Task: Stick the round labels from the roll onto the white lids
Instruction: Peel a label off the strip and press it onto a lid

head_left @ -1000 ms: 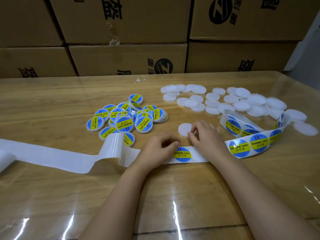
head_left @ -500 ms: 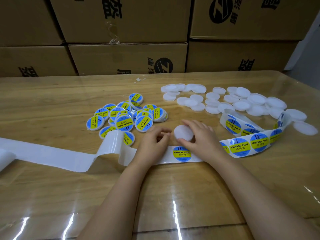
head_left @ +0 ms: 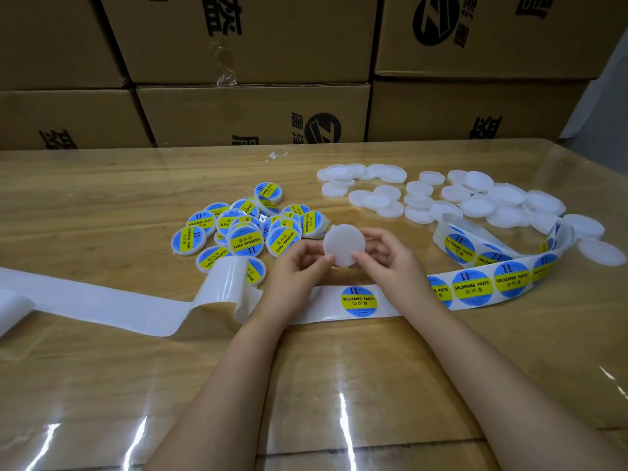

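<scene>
Grip: left hand (head_left: 299,268), right hand (head_left: 390,263) pinch smooth round white lid (head_left: 344,244).

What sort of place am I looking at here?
Likely a small packing or labelling workshop, maybe a storeroom: stacked cardboard cartons behind the table, a heap of bare white lids, a pile of labelled lids, and a strip of "Soldering Paste" labels.

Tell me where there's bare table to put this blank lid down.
Bare wood: nearest you, this side of the label strip; and far left, between the labelled lids and the cardboard boxes. Crowded: the blank lids at far right, and the centre around the held lid.
</scene>
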